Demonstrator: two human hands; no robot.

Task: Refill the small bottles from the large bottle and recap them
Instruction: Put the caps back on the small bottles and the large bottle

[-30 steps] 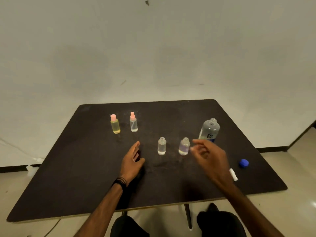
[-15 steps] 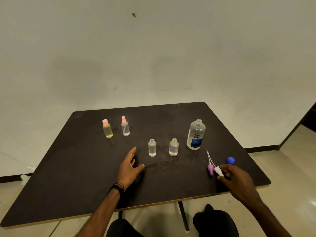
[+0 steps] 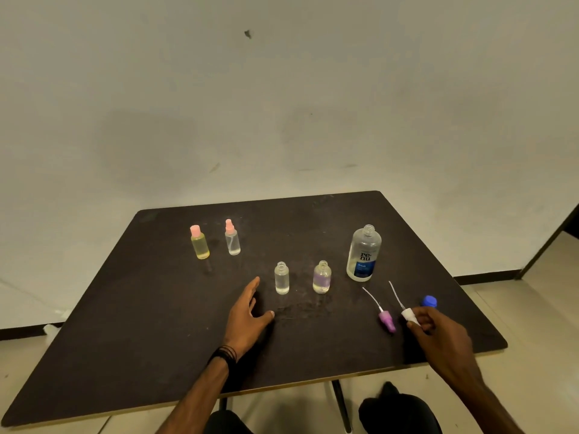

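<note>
I see my right hand (image 3: 438,336) low at the right side of the dark surface (image 3: 141,324), its grip pinching the white spray cap (image 3: 409,316) between thumb and fingertips, the cap's thin dip tube slanting up and away toward the large bottle (image 3: 363,253). Just left of it the purple spray cap (image 3: 387,321) lies on its side on the surface, its own tube pointing the same way, and the blue cap (image 3: 428,301) sits just behind my right hand. The large bottle stands upright and uncapped, its blue label facing me. To its left two small bottles stand open: the purple-tinted bottle (image 3: 321,277) nearer it, then the clear bottle (image 3: 281,278). My left hand (image 3: 247,317) rests flat on the surface just left of the clear bottle, fingers straight and spread, holding nothing, with a dark band at the wrist. Farther back and to the left, the yellow bottle (image 3: 199,242) and the pink-topped spray bottle (image 3: 232,238) stand side by side, both capped.
</note>
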